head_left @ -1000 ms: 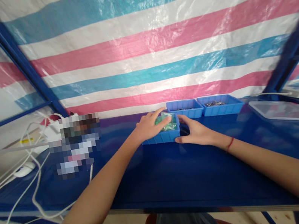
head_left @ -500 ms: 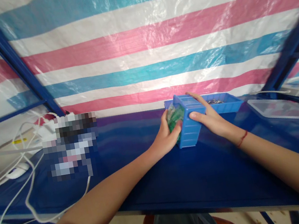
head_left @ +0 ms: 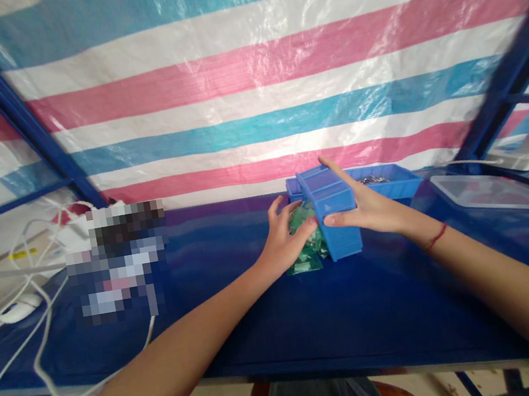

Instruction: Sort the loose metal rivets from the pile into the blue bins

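Observation:
My right hand grips a blue plastic bin from its right side. The bin is tipped on end, its mouth facing left and its ribbed underside toward the right. A heap of shiny green flat pieces lies at the mouth, partly on the table; their exact kind is hard to make out. My left hand is beside the heap with fingers apart, its thumb over the green pieces near the bin's rim. Whether its fingertips touch the heap is partly hidden.
Behind the bin sits a long blue tray with small metal parts. A clear plastic lid lies to the right. White cables, a mouse and a blurred-out patch are on the left of the blue table.
The bin has tilted further, and green pieces have slid out of it onto the table. My left hand has loosened and moved slightly left, its fingers spreading.

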{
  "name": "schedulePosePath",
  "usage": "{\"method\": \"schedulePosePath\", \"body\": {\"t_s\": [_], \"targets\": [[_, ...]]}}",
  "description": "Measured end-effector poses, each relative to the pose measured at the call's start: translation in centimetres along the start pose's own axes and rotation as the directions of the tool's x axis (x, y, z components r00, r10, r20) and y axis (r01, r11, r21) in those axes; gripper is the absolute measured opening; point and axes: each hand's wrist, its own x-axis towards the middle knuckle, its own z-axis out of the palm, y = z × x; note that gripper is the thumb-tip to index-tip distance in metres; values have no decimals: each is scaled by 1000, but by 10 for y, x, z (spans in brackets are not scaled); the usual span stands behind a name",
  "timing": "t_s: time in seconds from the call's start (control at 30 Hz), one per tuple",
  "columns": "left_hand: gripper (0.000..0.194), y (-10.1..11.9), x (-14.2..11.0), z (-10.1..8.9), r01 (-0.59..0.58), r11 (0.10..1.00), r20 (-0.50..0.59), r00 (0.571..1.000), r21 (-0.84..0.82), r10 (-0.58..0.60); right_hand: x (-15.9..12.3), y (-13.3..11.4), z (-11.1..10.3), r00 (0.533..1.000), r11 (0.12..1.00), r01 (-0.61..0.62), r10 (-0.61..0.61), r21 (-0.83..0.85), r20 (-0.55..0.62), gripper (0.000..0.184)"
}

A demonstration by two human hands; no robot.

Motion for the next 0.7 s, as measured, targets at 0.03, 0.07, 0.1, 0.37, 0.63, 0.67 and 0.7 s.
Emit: {"method": "schedulePosePath", "body": {"t_s": [0.03,0.07,0.1,0.37,0.63,0.67,0.7], "targets": [[47,0,1,0,-48,999,18,999,-16,49,0,-2,-1,1000,1000,-1,1,-17,18,111],[50,0,1,0,-100,994,43,994,-42,102,0,-4,-3,999,999,-5,6,-41,34,112],[53,1,2,0,-147,987,76,985,-67,152,0,-6,-4,999,997,-8,12,-74,47,112],[26,12,-2,-8,-311,887,247,940,342,235,-2,-4,-19,997,924,60,-41,-379,58,111],[36,18,2,-14,-431,839,514,829,332,222,-11,-8,-60,998,916,55,-42,-398,40,106],[38,18,3,-15,-448,828,503,829,338,243,-12,-10,-64,999,918,45,-44,-393,11,106],[41,20,4,-15,-464,817,482,833,343,271,-13,-11,-68,998,922,42,-59,-386,-32,106]]}}
